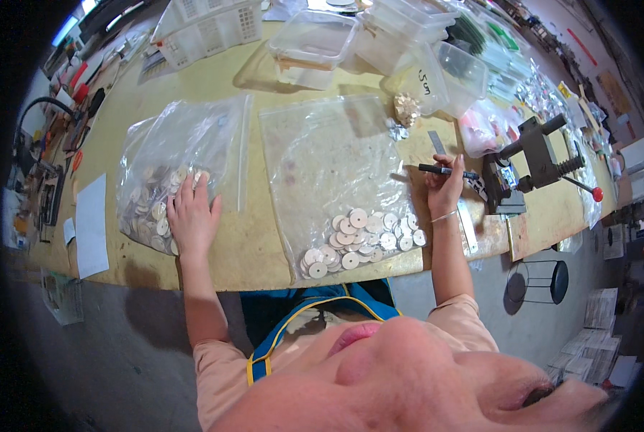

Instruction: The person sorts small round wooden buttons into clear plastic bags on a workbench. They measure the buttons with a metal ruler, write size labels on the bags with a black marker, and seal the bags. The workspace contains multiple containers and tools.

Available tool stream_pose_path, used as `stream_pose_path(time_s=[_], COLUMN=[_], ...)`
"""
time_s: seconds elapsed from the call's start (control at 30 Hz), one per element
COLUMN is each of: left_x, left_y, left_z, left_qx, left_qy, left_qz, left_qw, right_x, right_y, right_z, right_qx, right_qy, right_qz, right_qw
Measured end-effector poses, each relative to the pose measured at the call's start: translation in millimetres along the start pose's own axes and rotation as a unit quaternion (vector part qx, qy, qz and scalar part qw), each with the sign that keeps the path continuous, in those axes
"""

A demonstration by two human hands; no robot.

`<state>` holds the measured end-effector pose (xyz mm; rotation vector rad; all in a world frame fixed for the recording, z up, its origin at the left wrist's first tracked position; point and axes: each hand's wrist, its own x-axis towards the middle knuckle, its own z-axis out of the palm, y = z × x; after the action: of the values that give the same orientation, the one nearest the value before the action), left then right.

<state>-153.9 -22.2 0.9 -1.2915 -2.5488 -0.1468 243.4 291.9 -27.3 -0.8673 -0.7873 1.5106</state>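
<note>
My left hand (193, 214) rests palm down on a clear plastic bag (192, 122), its fingers stretched over the pale round discs (144, 209) inside. In my right hand (445, 191) is a black marker pen (435, 169), held roughly level with one end pointing left. Between my hands lies a second clear bag (322, 165), spread flat. White discs (351, 237), each with a small centre hole, are gathered at the near end of this bag, some overlapping. Beside my right wrist a metal ruler (467, 227) lies on the table.
A black hand press (542, 155) with a red-knobbed lever stands right of my right hand. Clear plastic boxes (315, 36) and a white basket (210, 32) line the back. Paper (92, 227) lies at the left. A round stool (558, 281) stands beyond the table's near right edge.
</note>
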Motion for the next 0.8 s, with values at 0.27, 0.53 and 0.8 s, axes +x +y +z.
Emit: stream_pose_path(time_s=[0.27,0.53,0.8], left_x=[1,1,2], left_y=[5,3,2], left_z=[-6,-3,-1], left_qx=[-0.015,-0.001,0.007], left_qy=[-0.035,-0.032,-0.033], left_qz=[-0.014,-0.018,-0.012], left_qw=[0.999,0.999,0.999], right_x=[-2,1,1], right_y=[-2,1,0], right_z=[-4,-2,-3], right_qx=[-0.007,-0.007,-0.003], right_qy=[0.006,0.010,-0.013], right_qz=[-0.001,0.001,-0.002], right_qw=[1.000,1.000,1.000])
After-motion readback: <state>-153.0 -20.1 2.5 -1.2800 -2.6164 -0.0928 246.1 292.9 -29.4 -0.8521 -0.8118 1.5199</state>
